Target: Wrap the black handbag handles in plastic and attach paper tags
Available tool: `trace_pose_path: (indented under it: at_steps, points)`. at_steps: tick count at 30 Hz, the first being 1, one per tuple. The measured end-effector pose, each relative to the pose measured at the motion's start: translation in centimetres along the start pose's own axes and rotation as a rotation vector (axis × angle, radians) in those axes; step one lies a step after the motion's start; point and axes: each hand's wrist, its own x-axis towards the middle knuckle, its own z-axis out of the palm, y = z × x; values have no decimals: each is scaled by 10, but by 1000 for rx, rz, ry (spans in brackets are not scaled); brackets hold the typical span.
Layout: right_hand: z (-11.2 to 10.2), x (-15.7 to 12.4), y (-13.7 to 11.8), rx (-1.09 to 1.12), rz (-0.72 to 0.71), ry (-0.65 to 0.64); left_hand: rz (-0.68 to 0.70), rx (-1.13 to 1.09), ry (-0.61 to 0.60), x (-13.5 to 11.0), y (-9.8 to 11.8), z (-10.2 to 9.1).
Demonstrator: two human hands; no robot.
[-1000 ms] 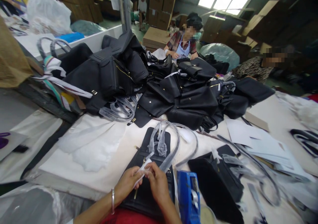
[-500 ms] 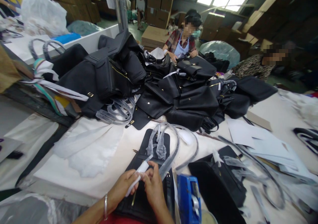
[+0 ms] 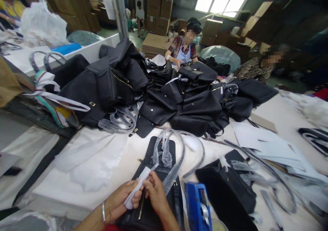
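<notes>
In front of me lies a black backpack with gold zips. Above its front, my left hand has its fingers wrapped round a folded white wrapping strip. My right hand pinches the strip's upper right edge with thumb and fingers. A thin strap end reaches the top of the strip; how far it runs inside is hidden. Plastic-wrapped handles rest across the bag's upper part, and a longer wrapped strap loops to the right. Beside my right forearm stands a blue tape dispenser.
A heap of black bags spans the table's far side. Right of the dispenser lies another black bag, with white sheets beyond. White wrapping sheets lie left. Two people, one in an apron, are behind the heap.
The white strip now looks flatter and more folded in my left hand. My right fingers have closed in along its edge. The view has tilted slightly upward.
</notes>
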Motion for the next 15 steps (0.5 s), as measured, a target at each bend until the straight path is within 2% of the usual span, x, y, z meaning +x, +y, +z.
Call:
trace_pose_path:
  at_steps: [3,6,11,15]
  points:
    - [-11,-6,-8,-84,20,-8,27,56,31,-2,0,4]
    - [-15,-13,-15,-167,50,115,90,187,90,-2,-4,12]
    - [2,-16,-19,-192,17,214,230,588,181,2,-13,18]
    - [6,-15,-19,-187,34,216,247,762,160,0,-14,16]
